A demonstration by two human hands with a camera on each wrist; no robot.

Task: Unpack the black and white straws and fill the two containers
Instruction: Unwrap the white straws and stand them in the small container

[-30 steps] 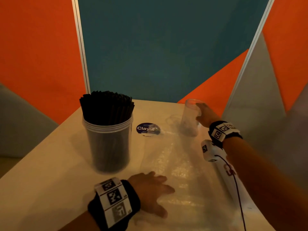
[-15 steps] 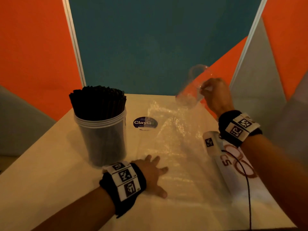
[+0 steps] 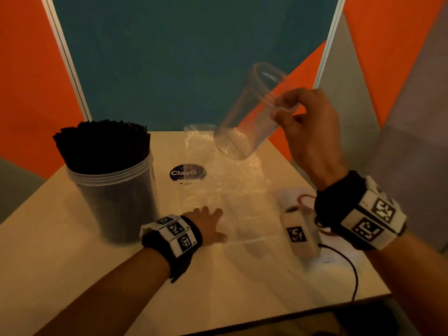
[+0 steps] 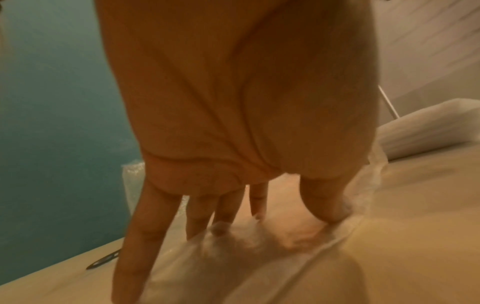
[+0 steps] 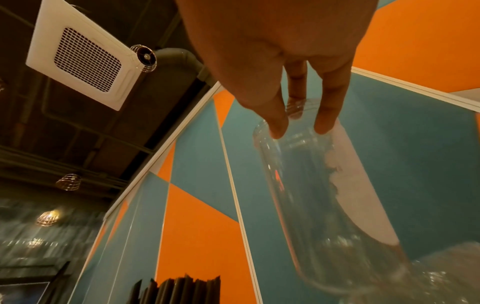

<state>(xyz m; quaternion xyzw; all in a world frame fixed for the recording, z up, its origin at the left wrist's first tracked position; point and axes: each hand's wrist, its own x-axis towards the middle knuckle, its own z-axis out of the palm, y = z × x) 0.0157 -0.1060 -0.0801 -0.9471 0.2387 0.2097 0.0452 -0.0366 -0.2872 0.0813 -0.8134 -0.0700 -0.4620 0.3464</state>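
A clear container (image 3: 114,197) packed with black straws (image 3: 101,144) stands upright at the table's left. My right hand (image 3: 308,127) pinches the rim of a second, empty clear container (image 3: 244,122) and holds it tilted in the air over the far right of the table; in the right wrist view its fingers (image 5: 278,121) curl over that container's (image 5: 324,205) rim. My left hand (image 3: 206,224) lies flat with straight fingers on a clear plastic wrapper (image 3: 230,190) spread on the table; its fingers (image 4: 140,236) press the wrapper (image 4: 259,257) down. A white roll (image 4: 426,131) lies at the right.
A round dark "ClayG" sticker (image 3: 188,173) sits on the table between the full container and the wrapper. A white paper piece with a red mark (image 3: 298,197) lies at the right. A wrist camera with its cable (image 3: 300,234) hangs there. The table's (image 3: 60,275) front edge is close.
My right hand has lifted the empty container off the table and tipped it in the air. The left hand has stayed pressing the wrapper.
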